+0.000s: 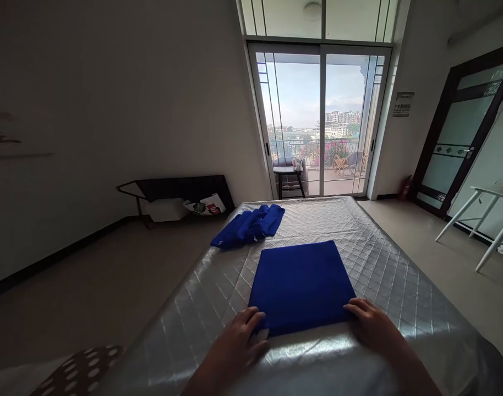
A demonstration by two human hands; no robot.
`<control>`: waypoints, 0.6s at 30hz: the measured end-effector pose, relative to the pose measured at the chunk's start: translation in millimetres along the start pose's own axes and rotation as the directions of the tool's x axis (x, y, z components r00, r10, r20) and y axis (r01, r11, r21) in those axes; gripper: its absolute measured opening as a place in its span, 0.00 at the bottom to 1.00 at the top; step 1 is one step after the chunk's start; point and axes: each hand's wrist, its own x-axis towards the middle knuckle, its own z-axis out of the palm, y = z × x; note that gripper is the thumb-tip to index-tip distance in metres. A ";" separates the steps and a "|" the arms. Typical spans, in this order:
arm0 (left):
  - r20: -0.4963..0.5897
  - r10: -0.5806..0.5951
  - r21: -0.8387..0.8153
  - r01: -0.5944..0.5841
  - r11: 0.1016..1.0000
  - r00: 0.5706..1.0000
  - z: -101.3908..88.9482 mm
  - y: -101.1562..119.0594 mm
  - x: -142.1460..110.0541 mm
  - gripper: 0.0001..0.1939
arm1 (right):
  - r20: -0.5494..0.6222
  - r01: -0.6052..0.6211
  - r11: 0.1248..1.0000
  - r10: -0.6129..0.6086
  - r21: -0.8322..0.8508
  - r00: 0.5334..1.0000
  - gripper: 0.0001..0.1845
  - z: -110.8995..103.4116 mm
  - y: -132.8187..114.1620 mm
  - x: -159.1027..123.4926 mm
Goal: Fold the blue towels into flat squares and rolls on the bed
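Observation:
A flat, square-folded blue cloth (301,286) lies on a silver quilted mattress (371,258). My left hand (235,344) rests at its near left corner with the fingers curled onto the cloth's edge, beside a small white tag. At the near right corner, my right hand (373,324) lies with fingers stretched flat onto the cloth edge. A second, loosely bunched pile of blue cloth (249,225) sits farther away, near the mattress's left edge.
Glass sliding doors (321,121) open onto a balcony beyond the mattress, with a dark stool (290,179) in front. A low dark rack (181,192) stands by the left wall. White table legs (482,220) at right. A polka-dot fabric (80,371) lies near left.

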 end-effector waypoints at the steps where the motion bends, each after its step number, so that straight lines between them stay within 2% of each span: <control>1: -0.015 0.011 0.023 -0.010 1.000 1.000 1.5 -1.9 -0.7 0.23 | 0.026 -0.005 1.000 0.005 -0.020 1.000 0.26 -1.7 -0.3 1.0; 4: -0.038 0.094 0.130 -0.088 0.988 0.995 4.0 -3.0 1.8 0.19 | 0.097 0.020 0.993 -0.009 -0.115 0.995 0.28 -6.4 -1.6 6.0; 7: -0.027 0.185 0.258 -0.172 0.951 0.982 4.6 0.7 4.7 0.19 | 0.115 0.102 0.959 -0.074 -0.264 0.991 0.24 -10.2 -4.3 13.7; 12: -0.033 0.216 0.438 -0.180 0.881 0.976 3.0 10.8 5.9 0.23 | 0.096 0.194 0.843 -0.169 -0.502 0.981 0.16 -15.3 -12.3 26.2; 15: -0.101 0.277 0.470 -0.200 0.860 0.955 -2.9 13.5 7.2 0.21 | 0.048 0.203 0.792 -0.216 -0.576 0.975 0.16 -18.3 -15.5 30.6; 18: -0.267 0.386 0.444 -0.242 0.863 0.883 -17.2 11.8 10.4 0.19 | -0.051 0.165 0.777 -0.245 -0.607 0.968 0.16 -25.5 -16.1 34.3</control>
